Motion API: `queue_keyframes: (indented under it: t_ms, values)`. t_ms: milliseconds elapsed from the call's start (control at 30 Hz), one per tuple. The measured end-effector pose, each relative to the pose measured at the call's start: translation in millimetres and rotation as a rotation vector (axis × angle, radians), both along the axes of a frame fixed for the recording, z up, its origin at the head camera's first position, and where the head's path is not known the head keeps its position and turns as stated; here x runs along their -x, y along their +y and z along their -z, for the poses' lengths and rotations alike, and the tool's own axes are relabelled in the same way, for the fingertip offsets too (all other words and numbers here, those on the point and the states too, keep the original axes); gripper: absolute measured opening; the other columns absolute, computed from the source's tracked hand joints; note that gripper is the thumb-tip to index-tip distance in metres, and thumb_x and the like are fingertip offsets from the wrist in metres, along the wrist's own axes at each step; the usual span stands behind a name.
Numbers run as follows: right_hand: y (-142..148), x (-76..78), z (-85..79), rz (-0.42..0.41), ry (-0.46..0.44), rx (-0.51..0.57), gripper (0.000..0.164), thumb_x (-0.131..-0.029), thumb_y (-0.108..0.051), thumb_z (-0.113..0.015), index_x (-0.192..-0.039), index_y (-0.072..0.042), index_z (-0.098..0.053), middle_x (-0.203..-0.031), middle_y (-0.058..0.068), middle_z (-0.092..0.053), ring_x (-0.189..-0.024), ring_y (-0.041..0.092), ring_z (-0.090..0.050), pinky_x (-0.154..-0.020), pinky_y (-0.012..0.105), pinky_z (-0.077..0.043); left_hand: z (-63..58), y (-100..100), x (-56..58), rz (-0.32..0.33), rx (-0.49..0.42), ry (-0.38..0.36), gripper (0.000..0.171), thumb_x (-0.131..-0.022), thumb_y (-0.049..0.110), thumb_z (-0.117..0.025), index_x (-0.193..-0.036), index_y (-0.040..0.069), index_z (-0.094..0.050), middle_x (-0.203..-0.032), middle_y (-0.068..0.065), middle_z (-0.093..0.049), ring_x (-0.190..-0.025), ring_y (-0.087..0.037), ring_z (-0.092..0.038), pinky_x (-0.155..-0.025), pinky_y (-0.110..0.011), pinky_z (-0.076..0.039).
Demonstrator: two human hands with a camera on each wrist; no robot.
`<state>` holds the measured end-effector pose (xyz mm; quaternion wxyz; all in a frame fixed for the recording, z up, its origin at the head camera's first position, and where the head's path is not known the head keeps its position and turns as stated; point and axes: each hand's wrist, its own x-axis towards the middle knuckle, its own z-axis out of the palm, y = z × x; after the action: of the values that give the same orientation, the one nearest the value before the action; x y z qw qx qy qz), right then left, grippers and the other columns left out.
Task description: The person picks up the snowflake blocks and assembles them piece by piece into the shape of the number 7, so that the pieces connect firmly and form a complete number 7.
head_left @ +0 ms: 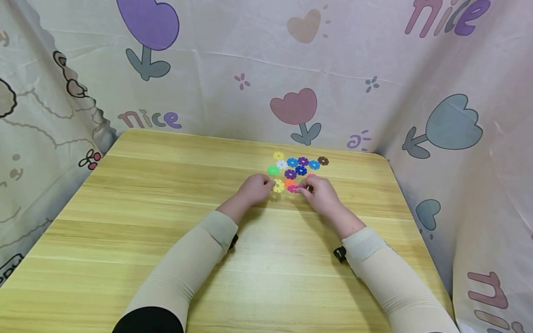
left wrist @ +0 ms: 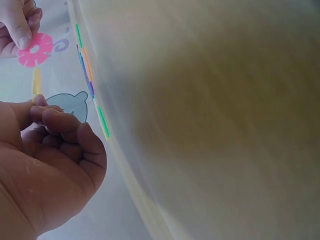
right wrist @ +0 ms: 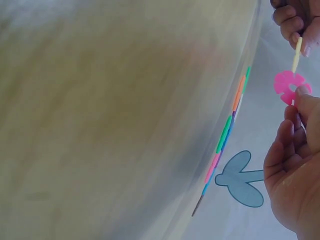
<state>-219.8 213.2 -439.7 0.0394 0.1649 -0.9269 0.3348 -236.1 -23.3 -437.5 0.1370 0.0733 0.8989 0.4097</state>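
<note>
Between thumb and fingertips my left hand pinches a yellow notched disc, seen edge-on as a thin yellow piece in the left wrist view. My right hand pinches a pink notched disc with a round centre hole. In the right wrist view the pink disc meets the edge of the yellow disc; whether their slots interlock I cannot tell. Both discs are held above the table. Behind them lie several more flower-like discs, among them a green one and a brown one.
The wooden table stretches out under both forearms. A patterned cloth hangs behind it and at both sides. The loose discs lie flat towards the table's far edge, including a white disc and a dark blue disc.
</note>
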Motion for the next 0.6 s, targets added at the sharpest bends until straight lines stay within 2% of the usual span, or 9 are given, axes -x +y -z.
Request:
queue_keyframes:
  t_ms: [333,600]
  values:
    - [-1.1,-1.5,-1.7,-0.004,-0.009,0.001,0.006,-0.100,-0.012,-0.076,-0.099,-0.006,-0.077,-0.089,0.003,-0.068,-0.081,0.022,-0.060,-0.073,0.036,-0.055,0.0,-0.3,-2.3,0.036,-0.039,0.005,0.045,-0.113,0.031,-0.051,-0.073,0.011,-0.052,-0.070,-0.002,-0.048,-0.058,-0.016,-0.041,-0.060,-0.031,-0.039]
    - [-3.1,-2.1,-1.1,-0.016,0.010,0.012,0.005,-0.098,-0.011,-0.078,-0.097,-0.007,-0.078,-0.088,0.003,-0.066,-0.080,0.021,-0.058,-0.072,0.034,-0.053,0.2,0.5,-2.2,0.062,-0.038,0.010,0.045,-0.113,0.031,-0.051,-0.073,0.012,-0.052,-0.068,-0.001,-0.047,-0.057,-0.015,-0.040,-0.060,-0.030,-0.039]
